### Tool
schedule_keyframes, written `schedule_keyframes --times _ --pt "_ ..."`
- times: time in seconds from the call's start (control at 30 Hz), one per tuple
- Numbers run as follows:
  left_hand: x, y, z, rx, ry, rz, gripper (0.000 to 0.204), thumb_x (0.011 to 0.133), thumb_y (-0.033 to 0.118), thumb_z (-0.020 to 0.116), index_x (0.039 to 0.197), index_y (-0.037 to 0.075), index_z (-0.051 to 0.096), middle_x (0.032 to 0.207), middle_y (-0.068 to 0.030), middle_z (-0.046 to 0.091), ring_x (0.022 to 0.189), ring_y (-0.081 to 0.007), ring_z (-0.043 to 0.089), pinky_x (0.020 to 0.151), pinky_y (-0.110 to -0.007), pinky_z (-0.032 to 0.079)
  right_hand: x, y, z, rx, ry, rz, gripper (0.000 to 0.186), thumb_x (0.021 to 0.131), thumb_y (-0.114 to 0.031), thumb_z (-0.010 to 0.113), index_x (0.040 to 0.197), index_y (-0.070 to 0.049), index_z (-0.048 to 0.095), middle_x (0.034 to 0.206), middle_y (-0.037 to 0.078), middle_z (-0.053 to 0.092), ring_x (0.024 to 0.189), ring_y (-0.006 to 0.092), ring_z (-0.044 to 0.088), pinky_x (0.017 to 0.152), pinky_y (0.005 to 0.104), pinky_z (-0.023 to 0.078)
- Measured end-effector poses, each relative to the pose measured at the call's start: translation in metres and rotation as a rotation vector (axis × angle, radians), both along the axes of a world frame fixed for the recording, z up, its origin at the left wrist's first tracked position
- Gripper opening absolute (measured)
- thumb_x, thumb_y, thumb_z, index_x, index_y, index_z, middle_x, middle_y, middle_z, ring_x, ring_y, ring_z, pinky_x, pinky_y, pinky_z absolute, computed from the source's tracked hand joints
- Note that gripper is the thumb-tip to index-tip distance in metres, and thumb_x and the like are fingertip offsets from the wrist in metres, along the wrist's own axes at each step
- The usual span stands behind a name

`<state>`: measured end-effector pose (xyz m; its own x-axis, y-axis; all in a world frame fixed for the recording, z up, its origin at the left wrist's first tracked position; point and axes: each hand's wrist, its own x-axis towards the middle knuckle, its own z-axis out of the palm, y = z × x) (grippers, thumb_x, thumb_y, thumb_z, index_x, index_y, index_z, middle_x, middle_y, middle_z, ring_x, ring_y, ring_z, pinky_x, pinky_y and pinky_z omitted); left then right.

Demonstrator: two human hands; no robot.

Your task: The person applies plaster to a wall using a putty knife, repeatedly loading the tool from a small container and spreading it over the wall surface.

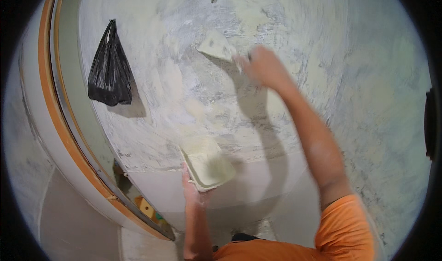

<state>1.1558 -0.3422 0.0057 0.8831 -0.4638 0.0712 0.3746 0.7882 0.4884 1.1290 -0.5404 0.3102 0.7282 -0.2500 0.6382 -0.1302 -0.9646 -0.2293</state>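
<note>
My right hand (259, 65) is closed around the handle of a wide putty knife (214, 47), its pale, compound-smeared blade against the patchy plastered wall (161, 40). The hand is slightly blurred and throws a long shadow on the wall. Lower down, my left hand (192, 187) grips a pale rectangular tray (209, 162) coated inside with cream-white compound, tilted up in front of the wall. Some of that hand is hidden by the tray.
A black plastic bag (109, 72) hangs on the wall at upper left. A curved-looking door frame (65, 109) with orange trim runs down the left, small items low in its opening. A pale lower band (152, 187) crosses the wall. A dark object (429, 123) sits at far right.
</note>
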Motion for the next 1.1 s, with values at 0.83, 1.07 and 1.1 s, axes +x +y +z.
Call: schedule_keyframes --times 0.83,1.07,1.1 --pt "0.028 0.021 -0.033 -0.090 0.088 0.044 0.054 0.107 0.048 0.041 0.146 0.010 0.046 0.139 -0.0101 0.057 0.121 -0.0294 0.060 0.100 -0.051 0.052 -0.027 -0.007 -0.273 1.353 -0.369 0.017 0.046 0.099 -0.040 0.063 0.071 -0.005 0.054 0.059 0.007 0.056 0.042 0.0177 0.052 0.038 0.0335 0.045" --pt "0.013 0.011 -0.029 -0.068 0.020 0.083 0.043 0.107 0.030 0.043 0.142 0.005 0.044 0.125 -0.0100 0.061 0.106 -0.0240 0.066 0.087 -0.042 0.059 -0.065 0.011 -0.328 1.285 -0.012 -0.014 0.046 0.100 -0.039 0.062 0.069 -0.005 0.056 0.058 0.003 0.052 0.047 0.0151 0.052 0.044 0.0303 0.042" --pt "0.013 0.010 -0.031 -0.039 0.039 0.083 0.043 0.107 0.030 0.043 0.142 0.005 0.044 0.125 -0.0100 0.061 0.106 -0.0240 0.066 0.087 -0.042 0.059 -0.067 0.013 -0.311 1.189 -0.008 -0.057 0.048 0.102 -0.039 0.059 0.067 -0.006 0.056 0.060 0.001 0.049 0.052 0.0120 0.051 0.047 0.0282 0.042"
